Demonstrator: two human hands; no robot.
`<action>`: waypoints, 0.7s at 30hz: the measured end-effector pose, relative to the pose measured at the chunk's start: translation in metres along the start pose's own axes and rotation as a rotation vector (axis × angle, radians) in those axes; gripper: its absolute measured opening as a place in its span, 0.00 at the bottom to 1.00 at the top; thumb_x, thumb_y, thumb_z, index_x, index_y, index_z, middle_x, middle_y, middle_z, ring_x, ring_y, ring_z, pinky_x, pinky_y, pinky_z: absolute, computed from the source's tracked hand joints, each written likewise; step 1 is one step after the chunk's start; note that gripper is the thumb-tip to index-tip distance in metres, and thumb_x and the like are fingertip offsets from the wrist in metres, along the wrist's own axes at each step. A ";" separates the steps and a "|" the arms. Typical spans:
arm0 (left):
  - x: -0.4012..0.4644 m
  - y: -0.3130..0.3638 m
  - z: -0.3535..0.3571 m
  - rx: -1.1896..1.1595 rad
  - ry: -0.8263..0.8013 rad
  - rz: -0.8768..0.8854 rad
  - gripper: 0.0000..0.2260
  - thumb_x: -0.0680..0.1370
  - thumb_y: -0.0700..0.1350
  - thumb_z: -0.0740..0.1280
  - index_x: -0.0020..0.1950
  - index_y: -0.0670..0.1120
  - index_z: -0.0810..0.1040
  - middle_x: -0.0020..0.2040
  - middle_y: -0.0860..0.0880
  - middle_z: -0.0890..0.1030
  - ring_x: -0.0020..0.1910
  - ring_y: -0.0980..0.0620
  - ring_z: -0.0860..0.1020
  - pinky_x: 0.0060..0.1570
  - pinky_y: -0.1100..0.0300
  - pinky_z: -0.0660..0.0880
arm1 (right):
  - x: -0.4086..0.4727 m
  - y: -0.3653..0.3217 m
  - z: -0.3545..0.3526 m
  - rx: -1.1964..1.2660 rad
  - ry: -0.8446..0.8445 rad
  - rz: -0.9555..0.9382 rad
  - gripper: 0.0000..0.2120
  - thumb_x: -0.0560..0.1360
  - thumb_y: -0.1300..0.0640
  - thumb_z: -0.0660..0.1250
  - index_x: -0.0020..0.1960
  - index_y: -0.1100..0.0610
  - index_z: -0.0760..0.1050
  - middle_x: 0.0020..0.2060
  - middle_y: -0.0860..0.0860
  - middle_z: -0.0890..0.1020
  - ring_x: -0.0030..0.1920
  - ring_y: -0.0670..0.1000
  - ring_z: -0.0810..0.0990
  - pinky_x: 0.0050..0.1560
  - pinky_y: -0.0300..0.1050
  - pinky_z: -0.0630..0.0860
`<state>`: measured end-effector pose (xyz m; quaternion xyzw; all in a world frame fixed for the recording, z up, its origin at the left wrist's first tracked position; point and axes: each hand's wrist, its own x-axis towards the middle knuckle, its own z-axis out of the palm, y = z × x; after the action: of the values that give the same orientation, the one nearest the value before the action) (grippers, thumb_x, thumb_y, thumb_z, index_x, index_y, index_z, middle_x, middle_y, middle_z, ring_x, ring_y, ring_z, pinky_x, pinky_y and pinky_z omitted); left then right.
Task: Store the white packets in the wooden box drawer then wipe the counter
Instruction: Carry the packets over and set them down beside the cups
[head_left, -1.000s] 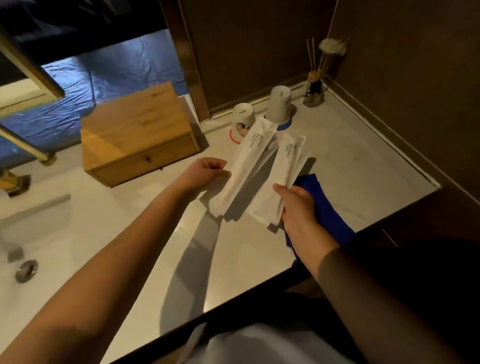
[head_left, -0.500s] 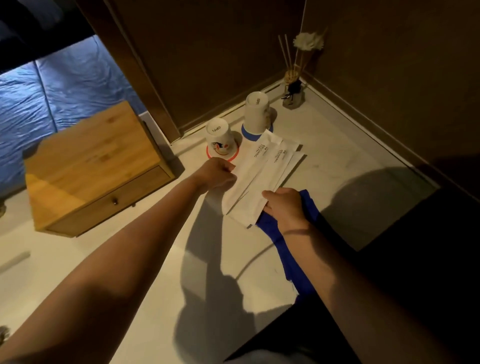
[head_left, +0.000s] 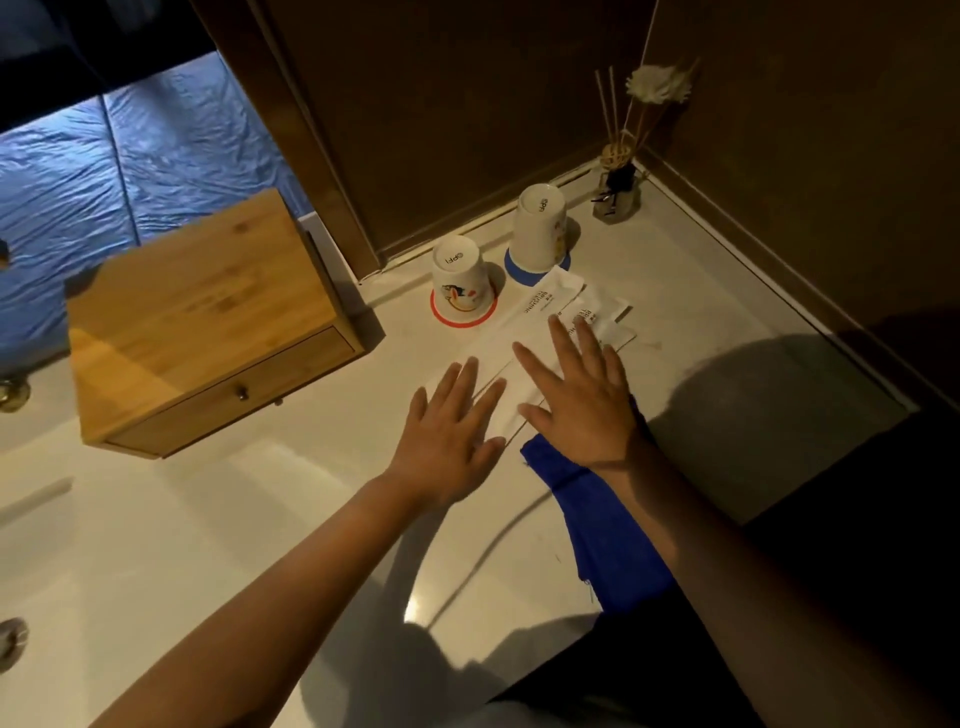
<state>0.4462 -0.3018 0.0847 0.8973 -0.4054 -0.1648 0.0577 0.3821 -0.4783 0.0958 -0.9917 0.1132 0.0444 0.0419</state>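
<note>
Several long white packets (head_left: 540, 322) lie flat and fanned on the white counter (head_left: 270, 519), in front of two upturned cups. My left hand (head_left: 449, 434) is spread flat, fingers apart, over their near left ends. My right hand (head_left: 579, 397) is also spread flat over the packets' middle, holding nothing. A blue cloth (head_left: 597, 525) lies on the counter beneath my right wrist and runs toward the counter's front edge. The wooden box (head_left: 202, 312) stands to the left with its drawer (head_left: 234, 392) closed, its small knob facing me.
Two upside-down paper cups (head_left: 460, 283) (head_left: 537, 228) stand on round coasters behind the packets. A reed diffuser (head_left: 618, 182) sits in the back right corner. Dark walls bound the counter at the back and right. A sink basin (head_left: 31, 571) lies at the left.
The packets were held up in both hands, then laid on the counter. Both hands have let go and now lie spread flat over them.
</note>
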 end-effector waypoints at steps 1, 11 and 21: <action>0.003 -0.002 0.003 0.011 -0.002 0.003 0.28 0.78 0.63 0.45 0.75 0.60 0.39 0.78 0.50 0.38 0.76 0.49 0.37 0.73 0.43 0.42 | 0.003 0.002 0.004 -0.011 -0.033 -0.024 0.33 0.75 0.36 0.54 0.74 0.42 0.43 0.77 0.55 0.47 0.76 0.60 0.43 0.73 0.62 0.50; 0.043 0.003 0.001 0.059 0.007 0.109 0.28 0.78 0.63 0.45 0.76 0.57 0.41 0.78 0.48 0.40 0.77 0.45 0.41 0.73 0.44 0.42 | 0.024 0.043 0.016 -0.030 -0.121 0.008 0.32 0.74 0.33 0.45 0.74 0.41 0.39 0.77 0.52 0.44 0.76 0.58 0.40 0.73 0.60 0.47; 0.043 0.001 -0.019 0.040 0.026 0.140 0.30 0.77 0.65 0.47 0.75 0.58 0.41 0.78 0.49 0.41 0.77 0.46 0.39 0.71 0.41 0.38 | 0.035 0.029 -0.001 -0.056 -0.152 0.097 0.34 0.74 0.36 0.55 0.74 0.44 0.45 0.77 0.55 0.47 0.76 0.58 0.43 0.72 0.61 0.52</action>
<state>0.4785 -0.3356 0.0920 0.8698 -0.4695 -0.1405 0.0567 0.4090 -0.5145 0.0908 -0.9796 0.1566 0.1244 0.0205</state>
